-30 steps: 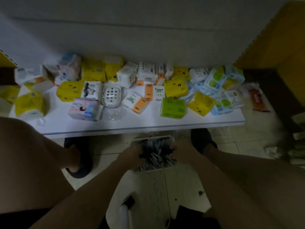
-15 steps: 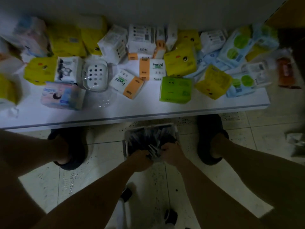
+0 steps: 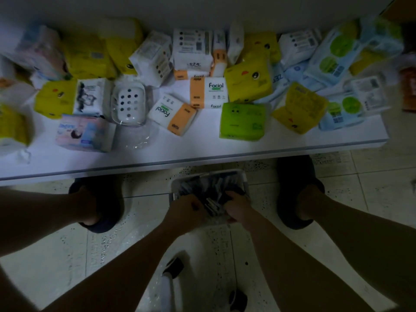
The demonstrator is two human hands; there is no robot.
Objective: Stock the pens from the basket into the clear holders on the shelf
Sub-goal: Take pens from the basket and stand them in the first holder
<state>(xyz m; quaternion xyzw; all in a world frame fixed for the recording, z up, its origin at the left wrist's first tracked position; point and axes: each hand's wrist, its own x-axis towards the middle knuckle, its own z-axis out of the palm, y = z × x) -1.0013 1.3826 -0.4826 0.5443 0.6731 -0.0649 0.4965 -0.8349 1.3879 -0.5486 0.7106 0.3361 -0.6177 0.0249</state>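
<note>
The basket sits on the floor between the feet, just under the shelf edge, probably so a scoop can go straight up. The pens all lie in it. The left hand has a narrow grip, fingers curled round a bundle of pens. The right hand digs in beside it, but I cannot tell whether its grip is closed on any. No clear holder shows among the packs. A second ago the hands were at the basket's sides; now both work at its near end.
</note>
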